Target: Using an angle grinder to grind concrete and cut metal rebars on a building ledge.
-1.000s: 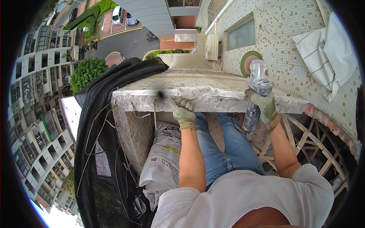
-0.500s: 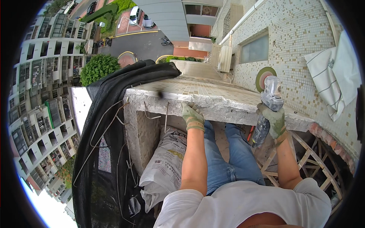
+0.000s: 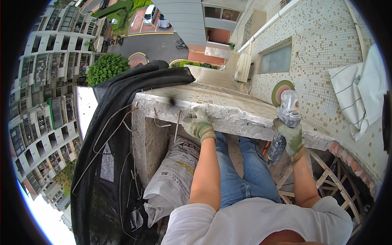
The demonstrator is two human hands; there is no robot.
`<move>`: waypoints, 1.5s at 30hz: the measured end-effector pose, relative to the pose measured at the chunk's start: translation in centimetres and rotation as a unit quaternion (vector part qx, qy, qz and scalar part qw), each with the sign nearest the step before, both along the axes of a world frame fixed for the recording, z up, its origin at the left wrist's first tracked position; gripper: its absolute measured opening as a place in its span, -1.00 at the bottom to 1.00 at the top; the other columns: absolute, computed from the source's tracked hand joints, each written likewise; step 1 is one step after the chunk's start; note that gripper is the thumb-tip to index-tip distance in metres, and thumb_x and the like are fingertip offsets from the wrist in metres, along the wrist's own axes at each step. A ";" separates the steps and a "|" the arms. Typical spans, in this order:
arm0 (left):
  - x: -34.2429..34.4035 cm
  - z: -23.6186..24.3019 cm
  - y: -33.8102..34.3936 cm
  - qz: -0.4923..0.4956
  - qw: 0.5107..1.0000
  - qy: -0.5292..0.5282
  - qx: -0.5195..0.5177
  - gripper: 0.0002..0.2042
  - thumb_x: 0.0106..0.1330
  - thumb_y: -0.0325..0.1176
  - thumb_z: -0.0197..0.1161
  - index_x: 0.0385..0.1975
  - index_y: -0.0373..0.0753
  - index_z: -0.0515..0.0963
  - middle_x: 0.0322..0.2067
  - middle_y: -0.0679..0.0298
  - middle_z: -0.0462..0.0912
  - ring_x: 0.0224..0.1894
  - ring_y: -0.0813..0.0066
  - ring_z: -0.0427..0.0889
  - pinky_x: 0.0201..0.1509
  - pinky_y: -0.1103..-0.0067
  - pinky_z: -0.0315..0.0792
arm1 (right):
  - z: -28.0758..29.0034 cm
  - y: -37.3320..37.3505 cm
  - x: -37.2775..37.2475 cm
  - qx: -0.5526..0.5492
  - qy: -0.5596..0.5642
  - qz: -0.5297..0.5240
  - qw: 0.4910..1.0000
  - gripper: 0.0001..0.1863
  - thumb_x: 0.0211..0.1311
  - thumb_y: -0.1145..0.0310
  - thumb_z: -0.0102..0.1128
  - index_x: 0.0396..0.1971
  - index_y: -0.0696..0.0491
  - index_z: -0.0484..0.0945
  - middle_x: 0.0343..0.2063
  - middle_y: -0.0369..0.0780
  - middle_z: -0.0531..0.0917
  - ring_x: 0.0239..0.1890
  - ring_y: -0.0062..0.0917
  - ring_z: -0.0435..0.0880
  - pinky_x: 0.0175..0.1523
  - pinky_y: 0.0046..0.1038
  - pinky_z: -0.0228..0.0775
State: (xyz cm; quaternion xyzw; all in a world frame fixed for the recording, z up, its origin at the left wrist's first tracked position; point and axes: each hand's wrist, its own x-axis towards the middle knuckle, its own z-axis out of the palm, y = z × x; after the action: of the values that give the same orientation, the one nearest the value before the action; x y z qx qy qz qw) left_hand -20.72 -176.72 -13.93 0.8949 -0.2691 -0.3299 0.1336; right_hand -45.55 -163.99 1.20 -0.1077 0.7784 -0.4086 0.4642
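Observation:
My right hand [image 3: 290,138], in a green-and-cream work glove, is wrapped round the dark body of an angle grinder [image 3: 289,108]. The grinder's head is covered in clear plastic, and its round green-rimmed disc [image 3: 281,93] stands up over the tiled side of the ledge. My left hand [image 3: 199,126], gloved the same way, lies at the front edge of the rough concrete ledge [image 3: 245,118] with its fingers apart. Just left of it a bent steel bar [image 3: 178,127] sticks out of the concrete; another hooked bar [image 3: 160,122] is farther left.
Black netting [image 3: 118,106] drapes over the ledge's left end, with long bent wires in front. A filled white sack [image 3: 173,177] leans below my left arm. A wooden lattice [image 3: 326,177] stands at right. Beyond the ledge is a deep drop to a road [image 3: 157,47]. White cloth [image 3: 363,90] hangs at right.
My left hand has shifted slightly left along the ledge edge, its fingers spreading near the bent bar. The grinder and my right hand have moved slightly down and left.

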 end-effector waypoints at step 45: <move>0.3 -4.9 2.0 0.148 0.930 0.288 -0.174 -0.48 0.41 0.22 -0.04 -0.46 -0.18 0.44 -0.64 0.40 0.38 -0.67 0.56 0.31 -0.58 0.53 0.21 | -0.2 -1.2 2.0 -0.024 0.021 0.006 0.999 -0.82 0.05 0.55 0.32 -0.30 0.19 0.60 -0.46 -0.25 0.64 -0.48 -0.55 0.63 -0.36 -0.51 0.47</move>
State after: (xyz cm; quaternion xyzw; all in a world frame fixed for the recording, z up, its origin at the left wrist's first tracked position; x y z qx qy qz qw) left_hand -20.37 -174.74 -18.80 0.7537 -0.1365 -0.4981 0.4064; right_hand -43.50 -165.18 0.96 -0.1322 0.7774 -0.4223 0.4471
